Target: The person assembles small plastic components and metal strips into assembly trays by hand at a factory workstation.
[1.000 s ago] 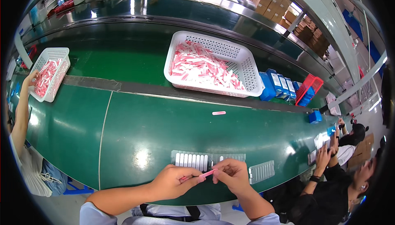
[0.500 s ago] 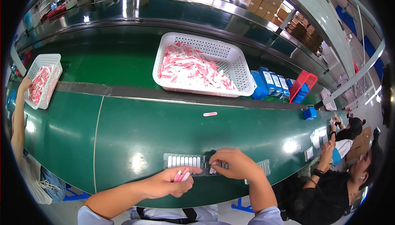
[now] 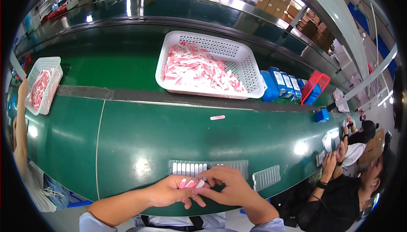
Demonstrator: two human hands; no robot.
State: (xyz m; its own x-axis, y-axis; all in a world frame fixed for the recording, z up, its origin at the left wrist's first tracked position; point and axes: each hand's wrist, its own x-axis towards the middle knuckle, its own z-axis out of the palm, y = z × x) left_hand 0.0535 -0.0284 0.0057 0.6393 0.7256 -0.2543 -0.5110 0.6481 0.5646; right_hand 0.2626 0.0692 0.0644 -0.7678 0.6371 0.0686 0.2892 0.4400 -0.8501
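Note:
Several small pink-and-white strips (image 3: pixel 191 184), rounded at the ends, are held in the fingers of my left hand (image 3: pixel 171 191). My right hand (image 3: pixel 229 185) meets it, with thumb and fingertips closing on the rightmost strip of the bunch. Just beyond both hands lies a clear plastic tray (image 3: pixel 171 167), its left part filled with a row of white-faced strips (image 3: pixel 189 168). The tray's right part (image 3: pixel 242 166) is partly hidden behind my right hand. A second clear ribbed tray (image 3: pixel 267 177) rests to the right. One loose pink strip (image 3: pixel 217 117) lies farther up the green table.
A large white basket (image 3: pixel 163 77) of strips stands beyond the metal strip; a smaller basket (image 3: pixel 53 85) is far left, by another person's arm. Blue boxes (image 3: pixel 280 83) and a red basket (image 3: pixel 316 87) stand right. Co-workers (image 3: pixel 339 198) sit along the right edge.
My right hand has moved left from the tray's right part to the strips in my left hand. The second clear tray shows in full now. A co-worker's hands at right have lowered.

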